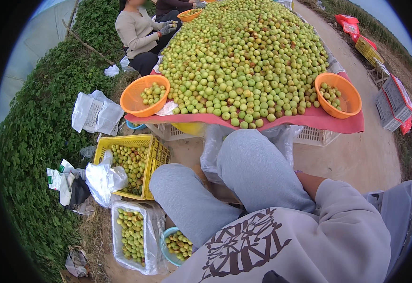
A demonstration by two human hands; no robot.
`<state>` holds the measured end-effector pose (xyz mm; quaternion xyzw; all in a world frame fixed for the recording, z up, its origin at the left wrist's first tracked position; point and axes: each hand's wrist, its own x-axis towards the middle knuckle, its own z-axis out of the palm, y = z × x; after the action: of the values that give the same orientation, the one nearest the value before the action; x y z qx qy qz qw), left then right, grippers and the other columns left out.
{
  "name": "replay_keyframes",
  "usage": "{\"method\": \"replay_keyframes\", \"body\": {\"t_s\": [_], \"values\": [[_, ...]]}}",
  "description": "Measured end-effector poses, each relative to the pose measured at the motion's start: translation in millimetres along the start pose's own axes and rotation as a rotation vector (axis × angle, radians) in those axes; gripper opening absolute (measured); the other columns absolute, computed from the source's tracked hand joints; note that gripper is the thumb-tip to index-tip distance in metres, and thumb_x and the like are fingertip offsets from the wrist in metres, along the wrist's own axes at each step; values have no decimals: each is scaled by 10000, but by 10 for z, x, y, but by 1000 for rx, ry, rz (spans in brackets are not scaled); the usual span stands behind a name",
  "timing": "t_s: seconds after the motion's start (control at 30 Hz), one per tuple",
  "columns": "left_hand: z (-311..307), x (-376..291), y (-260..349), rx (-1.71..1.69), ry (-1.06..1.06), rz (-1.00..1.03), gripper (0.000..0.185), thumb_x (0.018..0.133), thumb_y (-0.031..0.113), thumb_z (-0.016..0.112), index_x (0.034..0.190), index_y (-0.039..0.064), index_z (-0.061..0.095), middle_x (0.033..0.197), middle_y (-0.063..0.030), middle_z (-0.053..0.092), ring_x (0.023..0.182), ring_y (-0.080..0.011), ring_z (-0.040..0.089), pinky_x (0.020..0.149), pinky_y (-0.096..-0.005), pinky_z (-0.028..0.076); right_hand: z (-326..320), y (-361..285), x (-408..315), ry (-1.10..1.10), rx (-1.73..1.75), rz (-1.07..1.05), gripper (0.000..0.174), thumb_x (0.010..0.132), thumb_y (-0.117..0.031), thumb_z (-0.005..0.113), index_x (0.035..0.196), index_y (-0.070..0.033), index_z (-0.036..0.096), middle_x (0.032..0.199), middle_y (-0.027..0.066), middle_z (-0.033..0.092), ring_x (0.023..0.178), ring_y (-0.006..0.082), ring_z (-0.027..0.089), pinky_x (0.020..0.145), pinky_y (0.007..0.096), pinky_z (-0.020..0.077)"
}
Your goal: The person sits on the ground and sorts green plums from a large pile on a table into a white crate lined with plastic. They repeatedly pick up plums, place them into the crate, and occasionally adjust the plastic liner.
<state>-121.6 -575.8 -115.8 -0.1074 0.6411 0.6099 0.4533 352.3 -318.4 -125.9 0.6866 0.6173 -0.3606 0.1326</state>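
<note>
Neither of my hands shows; my right forearm goes down beside my right knee and its hand is hidden behind the leg. Before me a large heap of small green fruit (241, 63) lies on a table covered with red cloth (351, 123). An orange plastic basket (129, 99) with some fruit stands at the table's left corner, and another orange basket (353, 100) with fruit at its right corner. Under the table edge, by my knees, is a container lined with clear plastic (211, 152).
To my left are a yellow crate of fruit (149, 162), a plastic-lined white crate of fruit (115, 244) and a blue basin of fruit (165, 247). A seated person (136, 35) works at the table's left side, with another beyond. Stacked boxes (391, 102) stand at the right.
</note>
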Motion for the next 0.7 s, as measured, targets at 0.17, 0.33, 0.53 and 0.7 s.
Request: {"method": "replay_keyframes", "body": {"t_s": [0.17,0.33,0.53,0.7], "values": [[277,247,125,99,-1,-43,218,941,222,572,1090,65,553,907,-100,604,754,-249,559,628,-383,484,347,83,-129,-4,102,51,426,924,-377,540,1120,-22,671,967,180,711,857,279,691,776,404,535],[475,491,329,214,-24,-86,205,945,238,567,1057,66,565,870,-93,602,715,-238,548,599,-373,470,589,273,-441,-5,191,137,424,930,-378,541,1129,-25,666,965,175,712,840,273,690,760,401,536],[462,657,589,296,-55,-125,202,950,257,560,1018,68,580,827,-84,600,667,-226,536,563,-361,453,629,487,-698,23,240,262,421,938,-380,542,1139,-28,660,963,170,713,820,265,690,742,398,537],[142,686,547,371,-86,-103,209,954,273,555,984,69,593,791,-77,598,628,-215,525,534,-351,439,644,762,-770,93,266,297,420,945,-381,543,1147,-31,655,961,165,713,803,258,689,726,396,538]]}}
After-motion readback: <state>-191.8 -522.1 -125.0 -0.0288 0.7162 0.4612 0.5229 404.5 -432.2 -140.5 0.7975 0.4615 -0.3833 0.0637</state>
